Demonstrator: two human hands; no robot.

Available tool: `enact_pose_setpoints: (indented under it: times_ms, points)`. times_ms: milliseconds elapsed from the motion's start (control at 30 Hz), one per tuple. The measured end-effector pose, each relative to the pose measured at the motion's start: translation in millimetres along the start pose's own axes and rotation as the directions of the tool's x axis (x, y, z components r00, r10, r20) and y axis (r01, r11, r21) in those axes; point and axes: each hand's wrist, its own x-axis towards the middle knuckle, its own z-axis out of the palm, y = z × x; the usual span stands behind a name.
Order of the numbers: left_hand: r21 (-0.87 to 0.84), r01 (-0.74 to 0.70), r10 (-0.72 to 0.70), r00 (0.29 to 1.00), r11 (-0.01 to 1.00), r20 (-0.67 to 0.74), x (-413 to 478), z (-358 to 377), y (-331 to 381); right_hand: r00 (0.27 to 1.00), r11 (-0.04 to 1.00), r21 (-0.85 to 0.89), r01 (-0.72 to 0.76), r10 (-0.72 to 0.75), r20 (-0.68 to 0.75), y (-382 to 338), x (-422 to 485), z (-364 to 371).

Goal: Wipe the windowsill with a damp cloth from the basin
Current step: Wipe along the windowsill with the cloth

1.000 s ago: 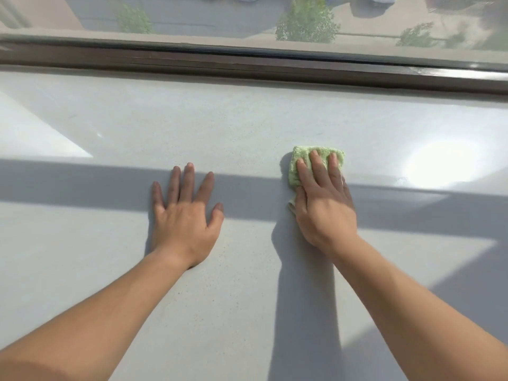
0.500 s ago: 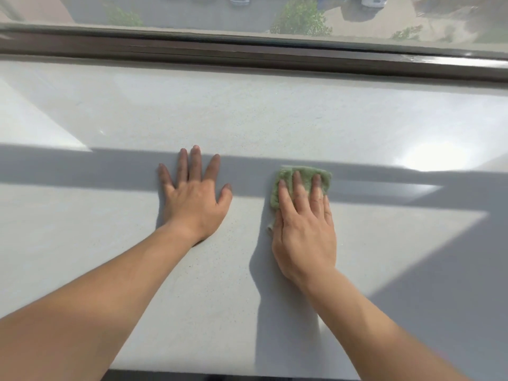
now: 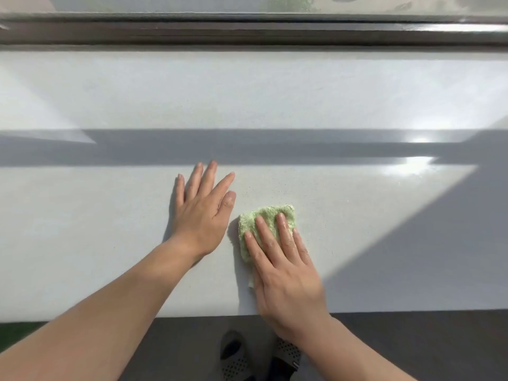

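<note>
Step in hand, as judged: wiping stroke under way, near the front edge of the windowsill [image 3: 275, 100].

- The cloth [image 3: 270, 211], green and folded to a small pad, is laid flat on the sill in the sunlit strip, just R of centre.
- It is pressed down by the right hand [image 3: 286, 273]. Four fingers are held straight and close together on top, w/ the palm over the rear part. Nothing is seen curled round it; thumb not visible.
- The left hand [image 3: 204, 215] is laid palm-down on bare sill just L of the cloth, fingers straight and slightly spread, nothing held. Thumb tip is near the cloth's corner but apart. Prob. used as a brace.

Next move, as judged:

- Even pressure is needed through the flat fingers so the pad isn't rucked.
- The far band by the window frame [image 3: 247, 31] and both ends of the sill would need a longer reach.
- The left hand would have to be shifted out of the path.
- Cloth's dampness can't be told. Basin not in view, so a re-wet would mean turning away.

Count: cloths 1; hands 2; sills 1; basins 0 seen; slippers [image 3: 236, 356] 2, on the floor [image 3: 412, 347] below the edge.
</note>
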Motion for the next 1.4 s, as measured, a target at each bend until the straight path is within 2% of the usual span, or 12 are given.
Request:
enact_pose_setpoints:
  times_ms: [100,300,467,533,700,767,867,933,1133,1200,1333,1400]
  points:
    - [0.071,-0.021,0.019,1.000,0.997,0.021,-0.8,1.8,-1.3,0.992,0.992,0.021,0.124,-0.123,-0.037,22.3,-18.4,-4.0]
    - [0.255,-0.020,0.017,1.000,0.967,0.012,-4.5,8.0,3.1,0.935,0.945,0.061,-0.321,0.326,-0.138,32.2,-11.9,-5.6]
    - [0.245,-0.009,-0.001,0.999,0.969,0.043,-3.3,5.2,8.7,0.998,1.000,-0.003,0.023,-0.023,0.060,2.5,-53.1,0.9]
    - [0.225,0.014,-0.026,0.998,0.974,0.050,-3.8,3.6,11.4,0.997,0.998,-0.037,0.043,-0.041,0.066,37.2,-60.0,-6.1]
    - [0.127,0.089,-0.090,0.996,0.988,-0.001,-3.5,5.4,35.6,0.897,0.897,0.013,-0.441,0.442,-0.030,95.6,-54.9,-27.2]
    - [0.079,0.065,-0.065,0.998,0.995,-0.013,-3.3,9.1,52.9,0.928,0.927,-0.043,-0.373,0.371,-0.039,78.4,-59.5,-21.2]
    - [0.028,-0.007,0.007,1.000,1.000,0.002,4.4,18.2,84.0,0.997,0.996,-0.076,-0.052,0.056,0.045,73.9,-79.2,-20.4]
    - [0.030,0.011,-0.012,1.000,0.999,0.013,12.0,25.4,99.8,0.997,0.996,-0.075,0.049,-0.045,0.058,104.8,-76.1,-29.5]
    - [0.170,0.062,-0.061,0.998,0.984,-0.011,13.7,38.3,107.1,0.902,0.907,-0.002,-0.422,0.419,-0.099,152.9,-7.5,-38.2]
    - [0.126,0.061,-0.058,0.998,0.990,-0.032,14.6,38.0,106.2,0.927,0.935,-0.003,-0.354,0.350,-0.132,131.6,3.4,-30.0]
    - [0.116,0.081,-0.076,0.996,0.990,-0.049,14.3,38.2,107.6,0.996,0.998,-0.042,0.047,-0.050,-0.079,140.6,-2.0,-27.9]
    - [0.159,0.088,-0.082,0.996,0.983,-0.042,13.0,38.5,107.9,0.998,0.998,-0.058,0.030,-0.033,-0.058,178.7,12.6,-38.5]
